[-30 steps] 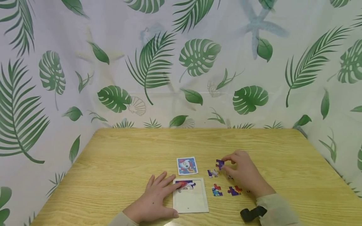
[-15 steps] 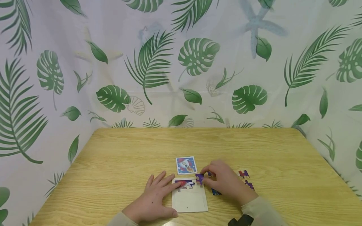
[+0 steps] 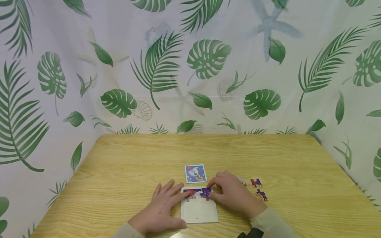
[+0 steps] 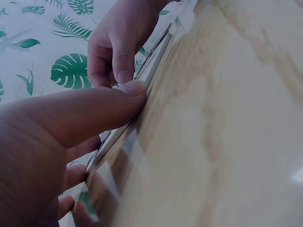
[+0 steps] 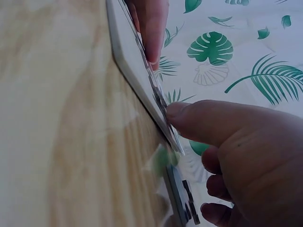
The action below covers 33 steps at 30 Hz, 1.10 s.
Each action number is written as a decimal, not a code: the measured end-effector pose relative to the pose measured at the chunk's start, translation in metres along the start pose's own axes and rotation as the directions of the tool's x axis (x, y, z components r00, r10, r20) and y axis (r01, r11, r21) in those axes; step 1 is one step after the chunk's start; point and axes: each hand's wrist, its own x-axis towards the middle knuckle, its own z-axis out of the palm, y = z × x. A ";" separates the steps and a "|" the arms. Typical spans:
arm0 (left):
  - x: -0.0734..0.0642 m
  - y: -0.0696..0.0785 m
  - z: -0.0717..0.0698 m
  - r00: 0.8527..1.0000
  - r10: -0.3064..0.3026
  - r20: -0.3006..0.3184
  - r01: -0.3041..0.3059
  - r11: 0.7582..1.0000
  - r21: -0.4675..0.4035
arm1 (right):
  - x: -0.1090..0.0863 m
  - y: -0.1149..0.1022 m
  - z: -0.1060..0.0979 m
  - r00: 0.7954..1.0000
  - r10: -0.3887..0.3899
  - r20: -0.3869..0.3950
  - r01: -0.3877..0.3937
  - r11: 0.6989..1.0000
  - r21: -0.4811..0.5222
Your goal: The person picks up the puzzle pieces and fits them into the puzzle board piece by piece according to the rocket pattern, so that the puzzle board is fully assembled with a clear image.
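Observation:
In the head view a white puzzle tray [image 3: 198, 211] lies on the table. Joined pieces with a red and white picture [image 3: 194, 195] fill part of its top row. My left hand [image 3: 160, 211] lies spread at the tray's left side, index fingertip on those pieces and thumb by the lower left edge. At the top right corner, my right hand [image 3: 236, 195] pinches a purple puzzle piece [image 3: 206, 192] between thumb and index finger, beside the other pieces. The right wrist view shows its thumb [image 5: 208, 120] against the tray edge; whether the piece sits flat is hard to tell.
A small picture card [image 3: 195, 174] of a white rocket-like figure lies just behind the tray. Right of my right hand are loose puzzle pieces [image 3: 261, 195], some partly hidden by that hand. A leaf-patterned curtain [image 3: 208, 59] hangs behind the wooden table [image 3: 134, 158].
My right hand has carried the purple piece left from the loose pieces to the tray's top right corner, lowering it beside the joined pieces. My left hand has stayed in place.

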 end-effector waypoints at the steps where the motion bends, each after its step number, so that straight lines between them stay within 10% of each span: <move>1: 0.000 0.000 0.000 1.000 0.001 -0.001 -0.001 1.000 0.002 | 0.000 0.000 0.001 1.000 0.001 0.002 -0.001 1.000 -0.009; 33: 0.000 -0.002 -0.003 1.000 -0.017 0.015 0.017 0.999 -0.029 | -0.003 -0.003 -0.002 0.997 -0.082 -0.006 0.082 0.996 -0.023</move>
